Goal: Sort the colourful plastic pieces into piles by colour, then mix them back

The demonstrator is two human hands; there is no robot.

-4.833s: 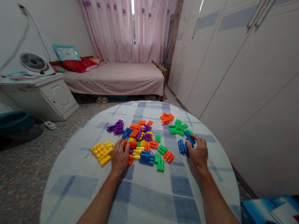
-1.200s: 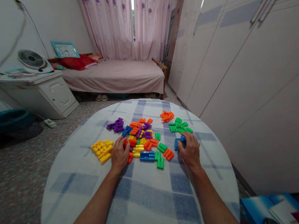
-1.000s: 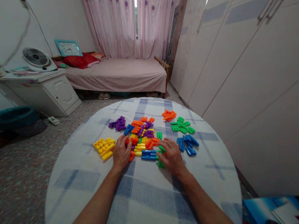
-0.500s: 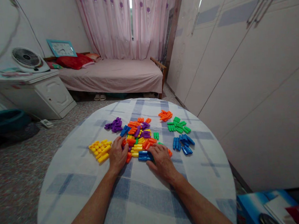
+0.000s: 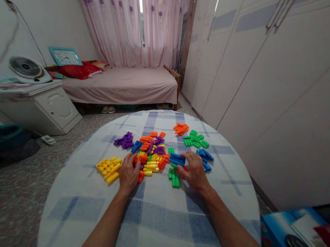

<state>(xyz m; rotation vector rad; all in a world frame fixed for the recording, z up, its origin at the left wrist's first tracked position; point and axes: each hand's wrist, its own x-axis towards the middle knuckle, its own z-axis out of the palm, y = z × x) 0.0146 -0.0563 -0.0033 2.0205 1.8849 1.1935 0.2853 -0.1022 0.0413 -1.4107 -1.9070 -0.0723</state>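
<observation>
Right hand [image 5: 195,170] now has its fingers [image 5: 184,160] closed around a clump of blue pieces [image 5: 176,160], held just above the counter [image 5: 160,221], between the mixed pile [image 5: 153,154] and the blue group [image 5: 205,156]. Half a second ago that hand lay flat on the same blue clump at the near edge of the mixed pile, so the clump has come out of the mix and shifted right, now near the blue group but not touching it. Left hand [image 5: 129,173] hasn't moved: fingers curled down on the left edge of the mixed pile. Can't tell if it's gripping anything. Single-colour groups sit apart: yellow group [image 5: 108,169] left, purple group [image 5: 123,140] far left, orange group [image 5: 181,128] and green group [image 5: 194,140] far right. My read: colour sorting, part done, since the pile still holds orange, yellow, purple and green. A few loose green pieces [image 5: 173,177] lie just left of the right hand.
</observation>
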